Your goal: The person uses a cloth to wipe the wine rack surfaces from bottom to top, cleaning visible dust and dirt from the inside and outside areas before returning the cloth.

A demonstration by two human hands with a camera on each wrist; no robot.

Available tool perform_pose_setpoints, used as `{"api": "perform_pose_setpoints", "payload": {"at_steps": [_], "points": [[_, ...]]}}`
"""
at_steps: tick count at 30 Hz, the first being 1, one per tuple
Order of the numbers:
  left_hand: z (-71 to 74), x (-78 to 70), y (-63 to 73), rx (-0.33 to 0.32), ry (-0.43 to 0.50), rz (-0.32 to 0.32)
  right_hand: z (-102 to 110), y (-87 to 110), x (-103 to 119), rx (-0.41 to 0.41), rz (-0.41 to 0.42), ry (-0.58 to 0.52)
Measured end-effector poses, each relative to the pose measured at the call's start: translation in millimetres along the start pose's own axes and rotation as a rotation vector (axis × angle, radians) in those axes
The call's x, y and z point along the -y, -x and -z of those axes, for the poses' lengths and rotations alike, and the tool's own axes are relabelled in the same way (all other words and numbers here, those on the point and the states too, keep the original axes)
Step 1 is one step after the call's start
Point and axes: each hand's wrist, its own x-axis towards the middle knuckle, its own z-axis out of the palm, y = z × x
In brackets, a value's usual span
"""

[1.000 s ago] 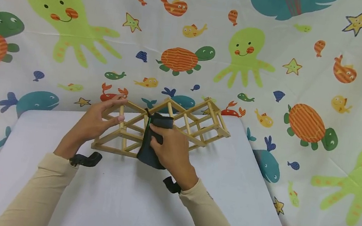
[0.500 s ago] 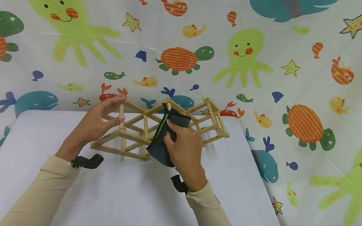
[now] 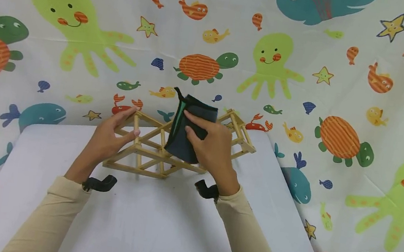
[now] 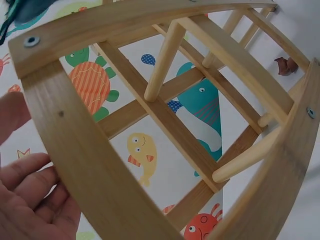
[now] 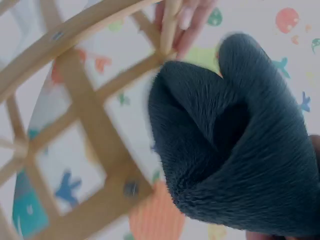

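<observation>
Pale-wood zigzag rack of flat slats and round dowels [image 4: 162,118] is spanning ctr of the head frame, left of ctr to right of ctr, & is sitting on the white worktop [image 3: 135,223]. Wood is looking smooth, honey-toned, w/ a dark knot and metal bolt heads showing in the L-wrist view. Slate-blue shaggy cloth w/ black edging, green strip & a black loop at top [image 3: 182,142] is covering the rack's middle, ctr of frame; in the R-wrist view it's folding round a dark hollow.

Hands: L hand [image 3: 106,134] is gripping the rack's left end, thumb & fingers spread apart; R hand [image 3: 218,149] is pinching the cloth btwn thumb & fingers.

Hidden: cloth + R hand are blocking mid-rack in the head view; can't tell if cloth is touching wood. R-wrist view is blurring the rack, and cloth is hiding most of R hand. Rack is running off L-wrist frame edges; small brown shape [image 4: 286,66], upper right there, is too vague to ID.
</observation>
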Motion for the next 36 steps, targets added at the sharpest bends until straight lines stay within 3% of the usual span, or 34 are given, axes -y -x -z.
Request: {"api": "perform_pose_setpoints", "payload": {"at_steps": [3, 7, 11, 14, 16, 20, 22, 24, 26, 28, 30, 32, 36], "points": [[-1.4, 2.5, 1.2, -0.024, -0.013, 0.012, -17.7, -25.7, 1.3, 0.102, -0.011, -0.084], [-6.9, 5.5, 1.9, -0.044, -0.015, 0.006, -49.7, -51.1, -1.7, 0.274, -0.103, -0.104], [-9.7, 4.5, 2.2, -0.047, -0.030, 0.008, -75.1, -64.6, 0.7, 0.387, -0.175, -0.124], [-8.4, 1.3, 2.7, -0.044, -0.069, 0.020, -88.3, -70.8, 5.1, 0.457, -0.172, -0.124], [-7.1, -1.5, 3.1, -0.041, -0.093, 0.026, -94.0, -73.4, 6.0, 0.498, -0.165, -0.064], [-5.3, -6.8, 3.9, -0.034, -0.125, 0.034, -96.3, -75.3, 0.6, 0.531, -0.167, 0.149], [-4.5, -9.0, 4.4, -0.028, -0.138, 0.040, -94.3, -75.1, -2.7, 0.521, -0.188, 0.203], [-3.3, -10.6, 4.7, -0.020, -0.149, 0.043, -91.8, -74.8, -3.8, 0.490, -0.198, 0.164], [-1.5, -11.9, 5.0, -0.017, -0.159, 0.045, -90.6, -75.1, -2.6, 0.465, -0.180, 0.036], [0.1, -12.5, 4.8, -0.016, -0.163, 0.040, -91.5, -76.1, -0.9, 0.472, -0.142, -0.071], [1.4, -12.9, 4.5, -0.019, -0.167, 0.032, -94.0, -77.1, 0.0, 0.508, -0.116, -0.107], [1.8, -12.7, 3.8, -0.014, -0.166, 0.026, -96.3, -77.7, -1.4, 0.545, -0.104, -0.034], [3.7, -10.9, 4.7, -0.015, -0.172, 0.023, -98.0, -78.4, -3.4, 0.565, -0.091, 0.219]]}}
